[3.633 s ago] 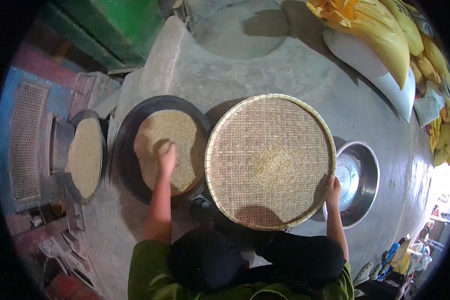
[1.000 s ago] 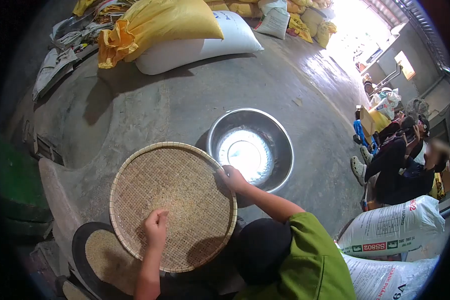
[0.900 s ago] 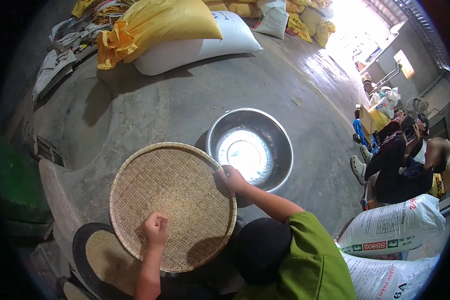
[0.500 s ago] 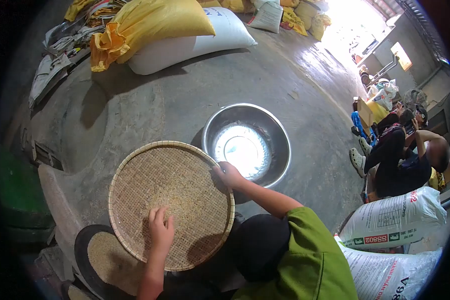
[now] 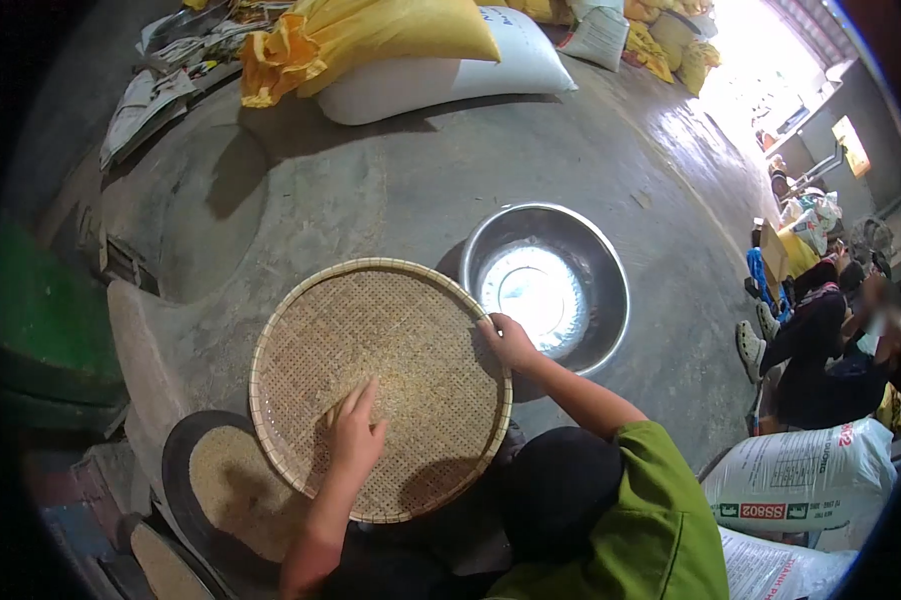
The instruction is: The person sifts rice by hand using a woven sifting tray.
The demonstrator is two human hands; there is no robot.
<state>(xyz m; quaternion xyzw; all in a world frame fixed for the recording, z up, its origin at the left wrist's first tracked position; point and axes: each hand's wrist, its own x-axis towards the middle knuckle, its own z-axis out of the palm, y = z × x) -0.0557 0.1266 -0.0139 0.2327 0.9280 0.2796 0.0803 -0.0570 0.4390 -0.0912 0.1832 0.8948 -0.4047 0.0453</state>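
A round woven bamboo winnowing tray with a pale bound rim lies in front of me. Thinly spread husky grain covers part of its weave. My left hand is over the tray's near-left part, fingers stretched out and touching the grain. At the right rim, my right hand grips the tray's edge, fingers partly hidden behind it. Just beyond this hand stands a shiny metal basin on the floor, no contents visible in it. A dark round container filled with similar grain is at the tray's lower left.
Another grain-filled container sits at the bottom left, near a green object. A yellow sack lies on a white sack at the back. Printed sacks stand at right, with a seated person beyond them.
The view has shifted, so the tray and basin appear farther right. My left hand's fingers have straightened and lowered onto the grain. My right hand keeps hold of the rim.
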